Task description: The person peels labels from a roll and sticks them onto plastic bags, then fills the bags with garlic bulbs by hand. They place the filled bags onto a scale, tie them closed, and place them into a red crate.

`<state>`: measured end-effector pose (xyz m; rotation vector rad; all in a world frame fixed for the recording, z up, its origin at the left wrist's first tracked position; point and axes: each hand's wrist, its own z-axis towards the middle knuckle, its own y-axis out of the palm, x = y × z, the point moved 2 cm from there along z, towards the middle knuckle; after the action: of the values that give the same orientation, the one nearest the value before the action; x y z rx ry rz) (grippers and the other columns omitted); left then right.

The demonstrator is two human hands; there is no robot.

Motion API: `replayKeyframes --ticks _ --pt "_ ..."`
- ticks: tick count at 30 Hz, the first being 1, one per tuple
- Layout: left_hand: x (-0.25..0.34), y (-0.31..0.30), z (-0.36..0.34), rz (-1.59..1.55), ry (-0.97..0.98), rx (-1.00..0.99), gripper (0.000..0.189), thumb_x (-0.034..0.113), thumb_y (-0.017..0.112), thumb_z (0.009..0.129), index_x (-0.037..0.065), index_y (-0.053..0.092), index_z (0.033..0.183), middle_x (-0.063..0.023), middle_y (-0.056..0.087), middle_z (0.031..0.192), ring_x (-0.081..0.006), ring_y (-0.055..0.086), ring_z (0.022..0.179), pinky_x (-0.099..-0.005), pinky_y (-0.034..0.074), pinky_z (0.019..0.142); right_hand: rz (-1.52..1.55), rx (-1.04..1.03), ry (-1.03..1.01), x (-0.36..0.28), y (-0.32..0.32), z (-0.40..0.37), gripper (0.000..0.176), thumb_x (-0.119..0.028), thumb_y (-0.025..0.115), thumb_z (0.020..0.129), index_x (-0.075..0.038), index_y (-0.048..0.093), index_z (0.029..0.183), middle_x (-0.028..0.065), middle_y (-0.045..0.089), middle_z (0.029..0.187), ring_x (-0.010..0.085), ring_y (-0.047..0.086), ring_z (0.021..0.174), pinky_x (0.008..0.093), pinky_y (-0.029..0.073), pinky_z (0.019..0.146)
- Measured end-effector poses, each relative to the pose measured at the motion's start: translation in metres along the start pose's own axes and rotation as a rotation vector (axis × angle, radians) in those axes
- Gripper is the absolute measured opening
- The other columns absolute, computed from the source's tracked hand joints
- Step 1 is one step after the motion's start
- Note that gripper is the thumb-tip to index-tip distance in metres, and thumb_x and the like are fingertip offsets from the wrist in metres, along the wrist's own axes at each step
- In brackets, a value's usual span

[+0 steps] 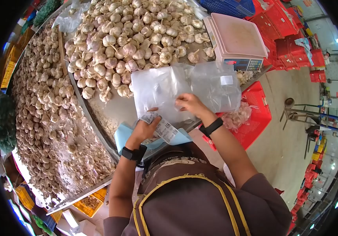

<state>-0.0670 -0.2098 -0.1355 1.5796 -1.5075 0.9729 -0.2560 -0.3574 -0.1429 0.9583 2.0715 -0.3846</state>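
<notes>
In the head view my left hand (144, 129) is closed around a strip of printed labels (167, 131), which hangs down toward my apron. Fingers pinched together, my right hand (194, 105) is over a stack of clear plastic bags (157, 84); whatever sits between the fingertips is too small to make out. A white label (226, 80) is stuck on the bag at the right of the stack. Under my left hand lies a light blue tray or holder (123, 135), partly covered by my wrist. Loose garlic bulbs (133, 39) are heaped just beyond the bags.
A scale (237, 37) with a lit display stands at the back right. Below the bags' right side is a red basket (261, 114) with garlic skins. More garlic (47, 98) fills the table on the left. Red crates (275, 23) are stacked behind the scale.
</notes>
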Motion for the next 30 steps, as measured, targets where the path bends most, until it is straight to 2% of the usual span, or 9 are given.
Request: replayKeyframes --ticks 3,7,10,12,14,17,20,24,30 --pt "-0.006 -0.006 -0.001 0.030 0.055 0.095 0.040 0.014 0.055 0.093 0.003 0.046 0.131 -0.0055 0.061 0.094 -0.0132 0.056 0.087 -0.0268 0.047 0.079 0.125 0.142 -0.064 -0.007 -0.047 -0.018 0.019 -0.020 0.062 0.086 -0.004 0.062 0.096 0.0038 0.062 0.088 0.0131 0.061 0.079 0.0286 0.053 0.068" --pt "-0.017 -0.016 -0.001 -0.172 0.029 0.130 0.042 0.014 0.055 0.093 0.003 0.044 0.133 -0.0046 0.060 0.094 -0.0127 0.056 0.086 -0.0270 0.046 0.079 0.539 0.753 -0.327 0.014 -0.171 -0.066 0.018 -0.021 0.060 0.087 -0.006 0.059 0.099 0.0041 0.060 0.090 0.0145 0.058 0.075 0.0285 0.050 0.072" --pt "-0.018 -0.022 -0.003 -0.211 0.016 0.188 0.041 0.015 0.056 0.093 0.002 0.046 0.131 -0.0041 0.061 0.094 -0.0120 0.056 0.086 -0.0268 0.046 0.079 0.400 1.228 -0.338 0.010 -0.196 -0.108 0.020 -0.020 0.059 0.089 -0.005 0.059 0.102 0.0051 0.060 0.095 0.0145 0.058 0.083 0.0269 0.048 0.075" --pt "-0.014 -0.023 -0.007 -0.206 0.006 0.195 0.038 0.016 0.057 0.093 0.002 0.049 0.128 -0.0038 0.062 0.094 -0.0113 0.056 0.085 -0.0263 0.047 0.078 -0.043 1.410 -0.823 -0.037 -0.157 -0.133 0.019 -0.017 0.055 0.091 -0.003 0.058 0.104 0.0060 0.059 0.101 0.0160 0.057 0.092 0.0276 0.046 0.080" --pt "-0.011 -0.023 -0.009 -0.226 -0.010 0.185 0.037 0.017 0.057 0.093 0.002 0.051 0.127 -0.0038 0.062 0.095 -0.0110 0.056 0.086 -0.0260 0.047 0.078 -0.116 1.033 -0.692 -0.064 -0.103 -0.121 0.021 -0.020 0.056 0.093 -0.004 0.059 0.105 0.0061 0.059 0.100 0.0140 0.057 0.094 0.0273 0.047 0.081" --pt "-0.005 -0.018 -0.009 -0.296 -0.021 0.132 0.037 0.019 0.057 0.093 0.003 0.052 0.126 -0.0035 0.062 0.095 -0.0107 0.056 0.086 -0.0254 0.046 0.078 -0.357 0.116 -0.450 -0.052 -0.003 -0.070 0.032 -0.014 0.057 0.091 -0.004 0.054 0.121 0.0091 0.048 0.131 0.0170 0.051 0.111 0.0325 0.044 0.091" --pt "0.001 -0.019 -0.010 -0.351 -0.022 0.115 0.039 0.020 0.056 0.094 0.004 0.051 0.129 -0.0032 0.061 0.096 -0.0102 0.055 0.087 -0.0246 0.046 0.079 -0.270 -0.365 -0.167 -0.045 0.051 -0.051 0.037 -0.006 0.057 0.090 -0.003 0.052 0.126 0.0099 0.059 0.116 0.0153 0.057 0.103 0.0299 0.046 0.089" --pt "-0.005 -0.019 -0.013 -0.418 -0.083 0.112 0.044 0.018 0.056 0.093 0.005 0.046 0.135 -0.0024 0.060 0.097 -0.0094 0.054 0.087 -0.0236 0.044 0.080 0.182 -0.470 -0.153 -0.024 0.075 -0.041 0.038 0.001 0.059 0.086 -0.003 0.055 0.124 0.0060 0.065 0.104 0.0103 0.060 0.095 0.0256 0.048 0.085" --pt "-0.001 -0.014 -0.010 -0.134 -0.048 0.006 0.051 0.013 0.055 0.094 0.004 0.037 0.141 -0.0031 0.060 0.100 -0.0099 0.054 0.090 -0.0239 0.045 0.082 0.114 -0.435 -0.072 -0.020 0.083 -0.037 0.024 0.000 0.065 0.083 0.001 0.064 0.107 0.0070 0.066 0.102 0.0105 0.061 0.091 0.0245 0.048 0.082"
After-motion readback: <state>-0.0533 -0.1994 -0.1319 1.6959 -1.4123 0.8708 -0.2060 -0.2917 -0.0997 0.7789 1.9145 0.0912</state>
